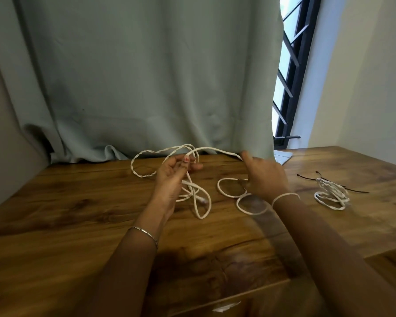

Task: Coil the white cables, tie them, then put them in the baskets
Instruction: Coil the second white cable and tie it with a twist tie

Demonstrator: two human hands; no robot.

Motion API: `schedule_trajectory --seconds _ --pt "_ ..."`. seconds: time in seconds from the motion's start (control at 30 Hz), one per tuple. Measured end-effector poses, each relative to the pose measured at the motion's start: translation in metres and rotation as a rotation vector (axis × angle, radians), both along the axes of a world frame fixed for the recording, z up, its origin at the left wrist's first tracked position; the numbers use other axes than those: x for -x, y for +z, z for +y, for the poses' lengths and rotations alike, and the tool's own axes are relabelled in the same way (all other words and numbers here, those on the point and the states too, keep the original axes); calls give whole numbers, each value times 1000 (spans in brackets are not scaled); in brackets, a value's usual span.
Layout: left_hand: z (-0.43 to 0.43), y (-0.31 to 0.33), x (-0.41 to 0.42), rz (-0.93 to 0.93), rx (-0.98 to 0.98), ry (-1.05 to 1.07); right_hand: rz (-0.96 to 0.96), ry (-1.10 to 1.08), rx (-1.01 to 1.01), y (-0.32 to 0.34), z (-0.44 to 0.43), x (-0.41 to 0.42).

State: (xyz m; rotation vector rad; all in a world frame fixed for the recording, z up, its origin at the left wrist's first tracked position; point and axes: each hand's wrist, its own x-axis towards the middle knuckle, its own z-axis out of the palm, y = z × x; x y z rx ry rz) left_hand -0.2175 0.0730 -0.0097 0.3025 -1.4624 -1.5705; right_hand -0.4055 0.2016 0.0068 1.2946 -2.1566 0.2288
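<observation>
In the head view, the long white braided cable point(215, 149) arches left to right between the two hands, above the brown wooden table point(78, 213). The left hand point(176, 179) curls its fingers round gathered strands. The right hand point(266, 177) pinches the span at its far fingertips. Slack loops lie on the table beneath both. I judge the next loop must travel leftward into the left hand. A coiled white bundle with black ties point(332, 195) lies well to the right.
</observation>
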Motion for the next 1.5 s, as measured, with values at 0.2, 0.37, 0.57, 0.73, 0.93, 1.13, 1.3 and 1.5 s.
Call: schedule_trajectory --seconds 0.2,0.37,0.57,0.73,0.93,1.13,1.3,1.5 --pt "11 -4 8 -12 15 -41 -117 131 176 -9 -13 -13" --pt "13 -5 11 -3 -6 -72 87 307 340 -4 -26 -47" --pt "8 -6 10 28 -69 -49 -199 483 388 -12 -31 -72" --pt "-1 -6 6 -4 -107 -6 -801 680 288 -19 -29 -68" --pt "3 -1 -2 -254 -160 -136 -954 634 620 -16 -37 -56" --pt "7 4 -11 -275 -225 -334 -682 491 612 -3 -42 -50" --pt "10 12 -18 -6 -376 -489 -163 337 446 2 -44 -47" --pt "0 12 -16 224 -572 -414 155 311 47 -10 -47 -52"
